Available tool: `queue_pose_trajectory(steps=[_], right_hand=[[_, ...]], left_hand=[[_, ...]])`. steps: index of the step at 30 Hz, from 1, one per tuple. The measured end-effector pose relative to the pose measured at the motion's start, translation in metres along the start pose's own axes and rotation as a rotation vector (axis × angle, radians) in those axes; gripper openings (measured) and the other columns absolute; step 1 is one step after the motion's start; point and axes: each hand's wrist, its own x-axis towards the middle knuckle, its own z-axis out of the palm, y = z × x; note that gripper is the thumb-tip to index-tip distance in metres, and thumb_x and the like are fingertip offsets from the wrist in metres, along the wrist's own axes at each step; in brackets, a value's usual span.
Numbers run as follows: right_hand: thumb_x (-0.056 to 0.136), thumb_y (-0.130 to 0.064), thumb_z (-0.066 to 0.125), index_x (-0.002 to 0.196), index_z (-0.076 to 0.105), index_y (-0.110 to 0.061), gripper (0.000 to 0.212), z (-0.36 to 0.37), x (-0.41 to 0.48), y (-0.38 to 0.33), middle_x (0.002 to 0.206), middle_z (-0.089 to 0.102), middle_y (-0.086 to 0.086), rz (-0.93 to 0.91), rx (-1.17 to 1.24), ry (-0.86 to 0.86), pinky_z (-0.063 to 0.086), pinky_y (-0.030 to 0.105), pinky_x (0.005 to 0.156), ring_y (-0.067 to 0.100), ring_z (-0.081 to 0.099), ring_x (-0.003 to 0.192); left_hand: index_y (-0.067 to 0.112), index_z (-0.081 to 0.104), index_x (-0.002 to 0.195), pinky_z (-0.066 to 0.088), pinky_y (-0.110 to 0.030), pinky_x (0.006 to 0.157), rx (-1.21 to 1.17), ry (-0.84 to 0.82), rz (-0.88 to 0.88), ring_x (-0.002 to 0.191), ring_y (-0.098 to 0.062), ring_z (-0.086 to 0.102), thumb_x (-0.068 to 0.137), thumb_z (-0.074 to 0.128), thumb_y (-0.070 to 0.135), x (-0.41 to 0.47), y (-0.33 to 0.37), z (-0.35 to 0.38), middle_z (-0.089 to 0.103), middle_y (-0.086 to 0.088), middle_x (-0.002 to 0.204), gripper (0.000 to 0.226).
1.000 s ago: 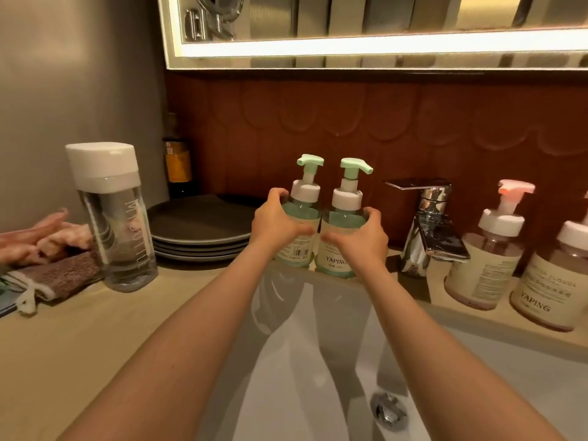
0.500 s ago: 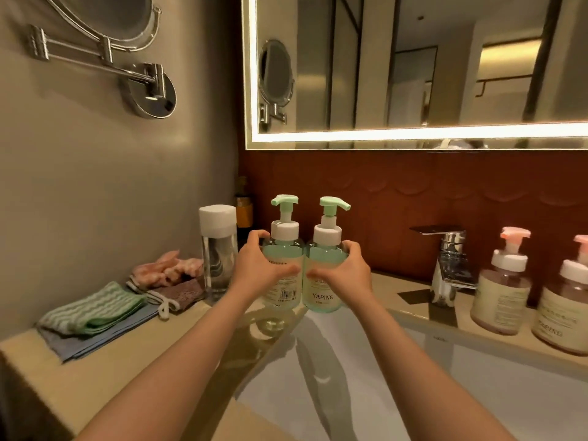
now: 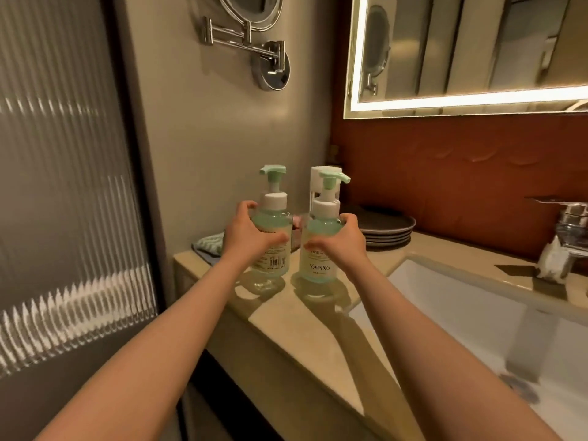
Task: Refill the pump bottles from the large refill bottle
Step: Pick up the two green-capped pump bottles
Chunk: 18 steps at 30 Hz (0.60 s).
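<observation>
Head view, down-forward, close over countertop (image 3: 280,316)

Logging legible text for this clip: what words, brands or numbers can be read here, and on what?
"YAPING": label of the clear green-pump bottle gripped by the right hand.
Small lines above and below it: too small to read.
Barcode and fine print on the second clear green-pump bottle, gripped by the left hand: blurred, unreadable.
No other text shows.
</observation>
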Motion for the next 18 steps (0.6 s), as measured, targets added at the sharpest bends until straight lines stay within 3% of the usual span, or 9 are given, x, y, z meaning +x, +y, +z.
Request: queue_pose_trajectory(steps=[2, 5, 14, 18], right_hand=[[0.065, -0.015, 0.081, 0.129, 0.036, -0.012, 0.079, 0.016, -0.005, -0.003, 0.123, 0.054, 0.006, -0.013, 0.014, -0.014, 0.042, 0.032, 0.087, 0.022, 0.051, 0.110], [0.064, -0.015, 0.081, 0.132, 0.034, -0.012, 0.082, 0.033, -0.011, -0.002, 0.126, 0.052, 0.007, -0.021, 0.023, -0.030, 0.042, 0.035, 0.092, 0.024, 0.050, 0.114], [0.067, -0.015, 0.080, 0.131, 0.034, -0.011, 0.079, 0.031, -0.013, 0.007, 0.125, 0.052, 0.008, -0.022, -0.051, -0.010, 0.043, 0.035, 0.089, 0.025, 0.051, 0.112], [0.067, -0.015, 0.080, 0.130, 0.035, -0.011, 0.078, 0.033, -0.012, 0.011, 0.124, 0.053, 0.008, -0.025, -0.052, 0.002, 0.043, 0.035, 0.087, 0.025, 0.052, 0.111]], left_hand=[[0.018, 0.038, 0.128, 0.041, -0.028, 0.079, 0.021, 0.018, -0.016, 0.097, -0.016, 0.052, 0.065, 0.083, 0.025, -0.006, -0.011, -0.008, 0.056, -0.003, 0.122, 0.078], [0.016, 0.037, 0.130, 0.040, -0.029, 0.082, 0.059, 0.041, -0.036, 0.108, -0.022, 0.054, 0.064, 0.083, 0.027, -0.012, -0.025, -0.013, 0.056, -0.005, 0.125, 0.081], [0.016, 0.036, 0.130, 0.040, -0.031, 0.083, 0.087, 0.072, -0.019, 0.112, -0.026, 0.052, 0.064, 0.083, 0.029, -0.012, -0.041, -0.009, 0.052, -0.010, 0.125, 0.083], [0.015, 0.034, 0.131, 0.042, -0.036, 0.090, 0.075, 0.112, -0.056, 0.114, -0.028, 0.051, 0.064, 0.083, 0.029, -0.013, -0.043, -0.006, 0.051, -0.012, 0.126, 0.084]])
